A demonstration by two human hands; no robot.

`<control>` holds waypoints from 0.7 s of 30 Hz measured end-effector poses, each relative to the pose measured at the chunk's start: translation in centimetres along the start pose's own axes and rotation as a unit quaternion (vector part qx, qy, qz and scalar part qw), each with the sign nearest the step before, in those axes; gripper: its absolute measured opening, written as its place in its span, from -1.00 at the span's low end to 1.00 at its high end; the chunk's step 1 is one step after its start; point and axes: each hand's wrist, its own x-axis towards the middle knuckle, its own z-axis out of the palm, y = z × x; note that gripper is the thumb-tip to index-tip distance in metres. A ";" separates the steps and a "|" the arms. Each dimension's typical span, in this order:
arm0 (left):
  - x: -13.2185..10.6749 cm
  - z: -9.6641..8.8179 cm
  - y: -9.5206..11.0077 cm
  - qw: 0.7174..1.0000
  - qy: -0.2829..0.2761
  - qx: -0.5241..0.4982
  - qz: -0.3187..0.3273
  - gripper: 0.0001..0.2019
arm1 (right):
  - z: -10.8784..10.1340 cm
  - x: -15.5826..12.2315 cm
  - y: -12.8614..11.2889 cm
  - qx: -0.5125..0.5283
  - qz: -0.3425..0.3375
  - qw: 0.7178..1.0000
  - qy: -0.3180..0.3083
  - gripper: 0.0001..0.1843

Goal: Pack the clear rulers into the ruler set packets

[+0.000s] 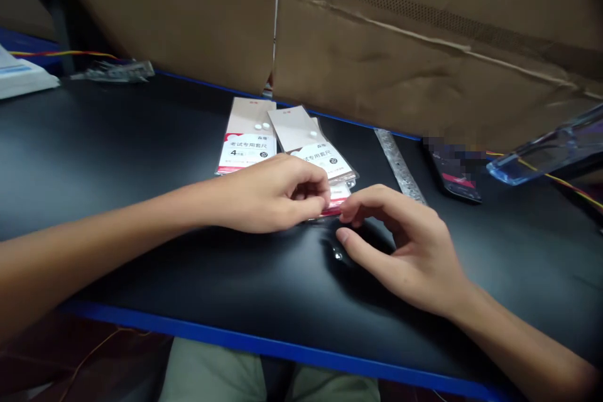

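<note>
Two ruler-set packets lie on the black tabletop point(141, 157), near its far edge and roughly midway along it. Each is a transparent sleeve with a tan card header and a white-and-red printed label. The left packet point(245, 138) lies flat; the right packet point(313, 147) lies angled, with its header just over the left packet's edge and its lower end partly hidden by the hands.

The left hand point(268, 195) enters from the left, fingers clenched inward, with the fingertips point(320, 196) on the lower end of the right packet and apparently grasping it. The exact grip is hidden. The right hand point(407, 245) is half open: the index fingertip point(346, 212) meets the same packet end, while the thumb point(343, 236) stays apart from it, just above the tabletop.

A steel ruler point(399, 166) lies diagonally just beyond the right hand. Farther right are a dark handset point(455, 169), partly blurred, and a transparent plastic piece point(541, 151). A brown cardboard sheet point(377, 31) looms over the far edge. Blue trim point(282, 352) lines the near edge.
</note>
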 end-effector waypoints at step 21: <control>0.2 1.7 1.3 0.984 -0.034 -0.153 -0.081 -0.86 | 1.3 0.2 -0.7 -0.082 -0.095 0.991 0.051 -0.71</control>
